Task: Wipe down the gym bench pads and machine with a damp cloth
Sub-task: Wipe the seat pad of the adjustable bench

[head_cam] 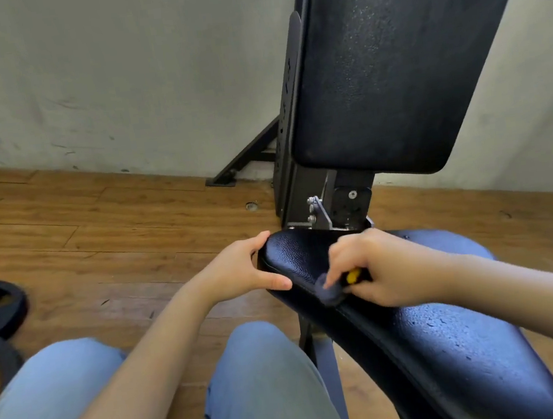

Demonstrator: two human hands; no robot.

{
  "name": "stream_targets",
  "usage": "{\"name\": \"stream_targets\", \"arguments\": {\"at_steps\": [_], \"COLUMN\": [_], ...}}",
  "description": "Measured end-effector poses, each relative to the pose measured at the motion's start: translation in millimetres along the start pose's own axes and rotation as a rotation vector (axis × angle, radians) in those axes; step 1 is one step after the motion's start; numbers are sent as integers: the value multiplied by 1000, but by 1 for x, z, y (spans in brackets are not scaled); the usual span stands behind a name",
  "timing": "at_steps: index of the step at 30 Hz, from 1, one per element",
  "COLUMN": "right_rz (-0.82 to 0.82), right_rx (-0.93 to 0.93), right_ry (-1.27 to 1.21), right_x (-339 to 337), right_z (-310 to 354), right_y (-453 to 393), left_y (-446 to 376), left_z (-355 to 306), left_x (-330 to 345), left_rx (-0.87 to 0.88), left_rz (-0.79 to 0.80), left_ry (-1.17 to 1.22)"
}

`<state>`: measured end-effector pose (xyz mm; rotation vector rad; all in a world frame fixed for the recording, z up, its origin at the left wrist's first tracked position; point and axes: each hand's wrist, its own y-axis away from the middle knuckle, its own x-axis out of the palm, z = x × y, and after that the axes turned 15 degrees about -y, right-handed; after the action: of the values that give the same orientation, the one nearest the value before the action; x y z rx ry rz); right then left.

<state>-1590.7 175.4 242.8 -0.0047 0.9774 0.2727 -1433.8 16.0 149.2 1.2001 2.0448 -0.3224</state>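
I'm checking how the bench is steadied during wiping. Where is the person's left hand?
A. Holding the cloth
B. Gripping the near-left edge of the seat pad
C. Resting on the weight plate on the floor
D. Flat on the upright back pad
B. The left hand curls round the edge of the seat pad, thumb on top, while the right hand presses the cloth onto that pad.

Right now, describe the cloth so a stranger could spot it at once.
Find the black seat pad below the upright back pad. On its near left edge, the right hand presses a small cloth. It is grey and fuzzy, unlike the glossy black pad.
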Motion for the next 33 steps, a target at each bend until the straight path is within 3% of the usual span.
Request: {"name": "stream_targets", "arguments": {"at_steps": [3, 6, 8, 10, 16, 19, 25, 28, 33], "right_rz": [57, -63, -96, -80, -4, 22, -284, -238, -28], "right_rx": [23, -63, -24, 32, -73, -29, 108, 247, 245], "right_ry": [42, 146, 168, 163, 102, 6, 73, 56, 149], "right_x": [-13, -8, 2, 10, 18, 4, -14, -12, -12], "right_z": [4, 6, 6, 3, 14, 14, -13, -25, 4], "right_y": [-13, -55, -71, -59, 42, 32, -70, -94, -39], "left_y": [0, 1, 2, 3, 3, 3, 4, 5, 0], "left_z": [0, -2, -2, -3, 1, 0, -6, -8, -4], "left_x": [0, -1, 0, 1, 1, 2, -2, -2, -2], "left_rx": [9, 7, 8, 6, -4, 1, -26, -18, -15], "left_rz": [-10, -5, -3, -11, -19, -17, -4, 7, -4], "left_ry": [-23, -43, -36, -38, 22, 21, 39, 26, -27]}}
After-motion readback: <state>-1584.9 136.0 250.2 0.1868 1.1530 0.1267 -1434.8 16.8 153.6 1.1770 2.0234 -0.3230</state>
